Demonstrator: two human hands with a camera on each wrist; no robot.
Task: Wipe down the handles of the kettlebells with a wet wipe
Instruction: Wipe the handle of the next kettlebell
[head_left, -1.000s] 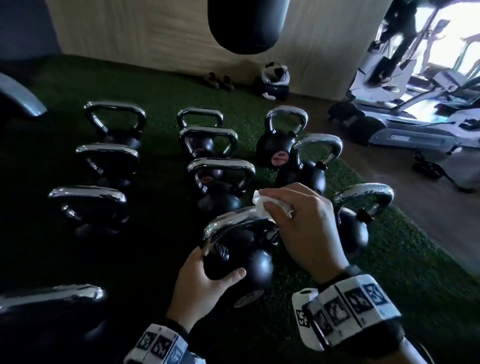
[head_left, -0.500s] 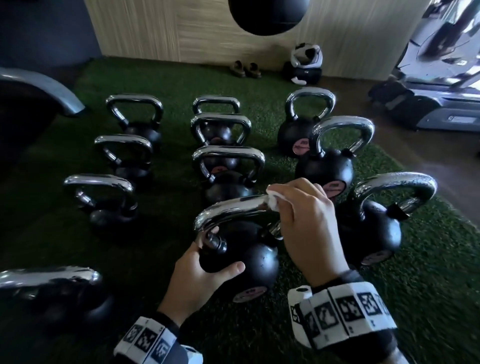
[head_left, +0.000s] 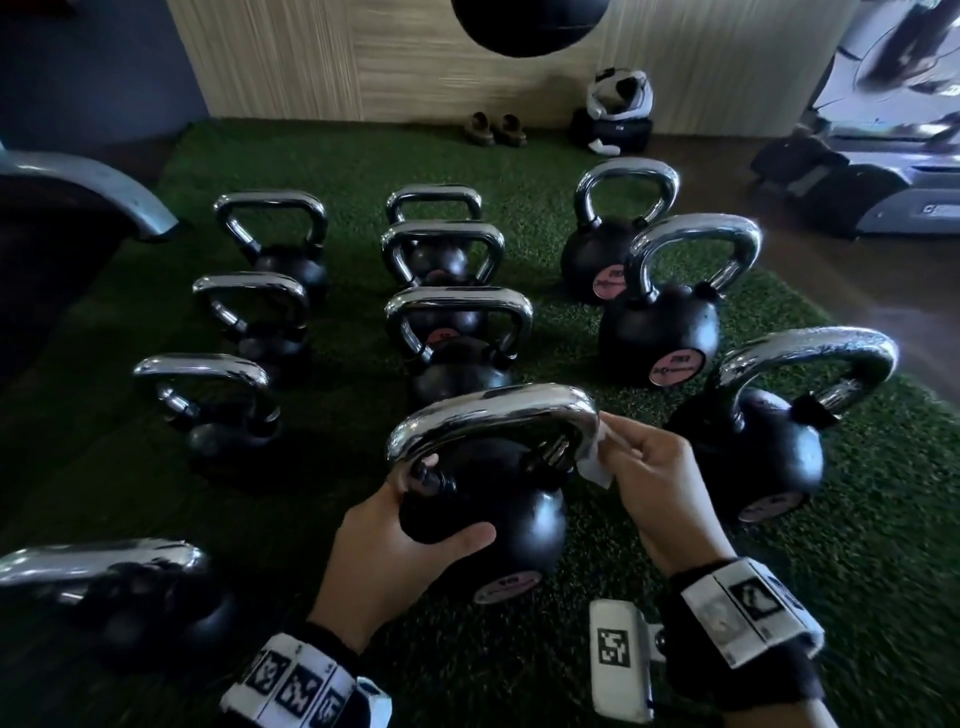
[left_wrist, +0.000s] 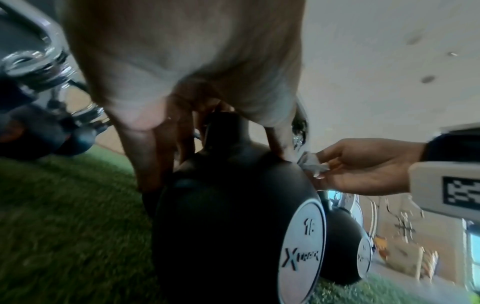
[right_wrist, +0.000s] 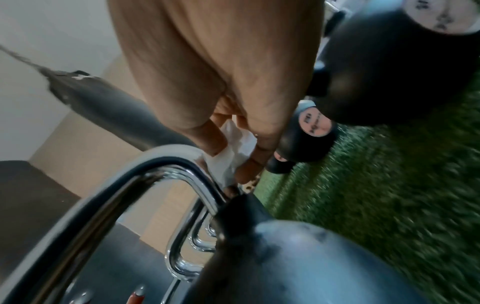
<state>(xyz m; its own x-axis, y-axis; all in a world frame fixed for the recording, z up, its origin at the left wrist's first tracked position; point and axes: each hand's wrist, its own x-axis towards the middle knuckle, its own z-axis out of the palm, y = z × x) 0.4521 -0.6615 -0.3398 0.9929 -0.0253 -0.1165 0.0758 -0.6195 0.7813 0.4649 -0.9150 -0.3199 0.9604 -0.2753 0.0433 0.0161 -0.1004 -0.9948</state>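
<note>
Several black kettlebells with chrome handles stand in rows on green turf. My left hand (head_left: 415, 535) grips the black ball of the nearest kettlebell (head_left: 514, 525), thumb across its front; the left wrist view shows that ball (left_wrist: 221, 216) up close. Its chrome handle (head_left: 493, 415) arches above. My right hand (head_left: 654, 478) pinches a white wet wipe (head_left: 597, 462) just off the handle's right end; the wipe (right_wrist: 231, 158) sits beside the handle's bend (right_wrist: 187, 164) in the right wrist view, and the left wrist view shows it (left_wrist: 311, 164) in the fingertips.
More kettlebells crowd close: one (head_left: 753, 441) right of my right hand, another (head_left: 104, 597) at the lower left, others behind. A black punching bag (head_left: 530, 21) hangs above. Shoes (head_left: 493, 130) and a bag lie by the far wall. A treadmill (head_left: 883, 182) stands at the right.
My right hand has slid with the wipe from the top of the handle to its right end and now sits beside it. The left hand keeps its grip. The head view has moved closer.
</note>
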